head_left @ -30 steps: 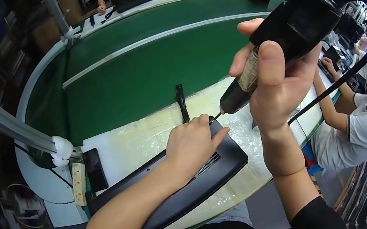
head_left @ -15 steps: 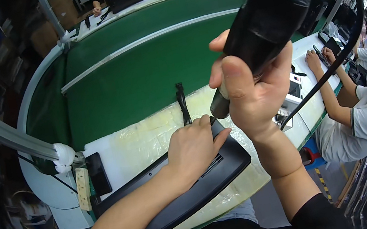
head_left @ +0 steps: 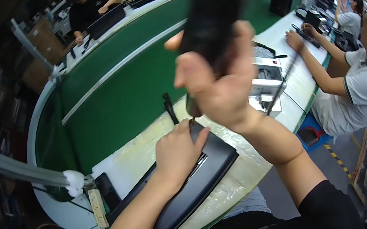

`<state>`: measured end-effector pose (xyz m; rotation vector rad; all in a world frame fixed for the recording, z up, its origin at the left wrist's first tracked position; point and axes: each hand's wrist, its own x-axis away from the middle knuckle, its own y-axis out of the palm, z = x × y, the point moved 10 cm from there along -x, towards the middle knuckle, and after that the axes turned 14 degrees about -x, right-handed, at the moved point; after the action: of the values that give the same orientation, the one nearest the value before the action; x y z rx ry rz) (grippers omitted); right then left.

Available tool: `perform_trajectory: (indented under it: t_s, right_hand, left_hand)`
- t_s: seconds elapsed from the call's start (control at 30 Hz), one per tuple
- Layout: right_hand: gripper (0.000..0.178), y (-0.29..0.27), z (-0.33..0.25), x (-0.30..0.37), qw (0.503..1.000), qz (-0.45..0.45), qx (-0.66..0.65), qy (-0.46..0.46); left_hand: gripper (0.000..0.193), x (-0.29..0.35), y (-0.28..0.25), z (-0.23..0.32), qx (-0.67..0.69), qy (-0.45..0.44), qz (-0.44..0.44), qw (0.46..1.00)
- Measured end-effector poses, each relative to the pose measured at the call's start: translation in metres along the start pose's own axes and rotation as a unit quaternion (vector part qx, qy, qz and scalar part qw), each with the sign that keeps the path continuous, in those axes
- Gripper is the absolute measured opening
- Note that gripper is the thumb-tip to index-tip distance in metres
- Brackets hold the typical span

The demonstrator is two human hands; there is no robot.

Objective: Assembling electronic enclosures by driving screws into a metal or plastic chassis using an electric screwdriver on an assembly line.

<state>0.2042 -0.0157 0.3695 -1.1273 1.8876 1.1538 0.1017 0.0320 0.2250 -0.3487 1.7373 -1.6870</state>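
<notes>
My right hand (head_left: 225, 100) is wrapped around a thick black corded electric screwdriver (head_left: 214, 23), which is blurred by motion and points down. Its thin bit (head_left: 192, 121) reaches the far edge of a long black plastic housing (head_left: 212, 163) with vent slots, beside my left fingertips; whether a screw is there cannot be made out. My left hand (head_left: 175, 150) lies across the housing, fingers bent over its far edge and thumb apart on top. The fingertips are partly hidden. A bundled black cable (head_left: 169, 108) lies just beyond that hand.
A dark phone (head_left: 106, 189) and a cream power strip (head_left: 97, 208) sit left of the housing. Beyond the bench runs a green conveyor belt (head_left: 109, 113). A white-and-grey device (head_left: 267, 73) stands to the right. Co-workers sit at right and across the belt; a metal post (head_left: 20, 165) rises at left.
The view has swung, shifting the scene. The screwdriver has come down, with its bit now at the housing's edge by my left fingers. My left hand stays on the housing.
</notes>
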Motion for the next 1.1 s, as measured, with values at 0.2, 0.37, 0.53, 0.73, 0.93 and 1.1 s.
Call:
perform_trajectory:
  t_s: [0.2, 0.37, 0.53, 0.73, 0.93, 1.1]
  right_hand:
    - [0.059, -0.152, -0.063, 0.030, 0.960, 0.117, 0.248, -0.048]
    - [0.055, -0.224, -0.055, 0.067, 0.932, 0.127, 0.336, -0.051]
    - [0.051, -0.235, -0.036, 0.084, 0.931, 0.135, 0.338, -0.031]
    - [0.044, -0.175, -0.065, 0.065, 0.960, 0.125, 0.244, 0.062]
    - [0.030, -0.011, -0.089, 0.013, 0.997, 0.043, 0.058, 0.011]
    - [0.039, 0.099, -0.050, 0.022, 0.998, -0.042, -0.033, 0.040]
  left_hand:
    - [0.044, -0.002, -0.003, 0.005, 0.029, -0.020, -0.014, 0.999]
    - [0.041, -0.004, -0.002, 0.008, 0.033, -0.018, -0.014, 0.999]
    - [0.040, 0.018, -0.013, -0.001, 0.019, -0.004, -0.015, 1.000]
    - [0.041, 0.099, -0.035, -0.070, -0.011, -0.076, -0.077, 0.994]
    - [0.036, 0.126, -0.047, -0.087, 0.003, -0.074, -0.029, 0.997]
    - [0.039, 0.128, -0.040, -0.095, 0.012, -0.075, -0.047, 0.996]
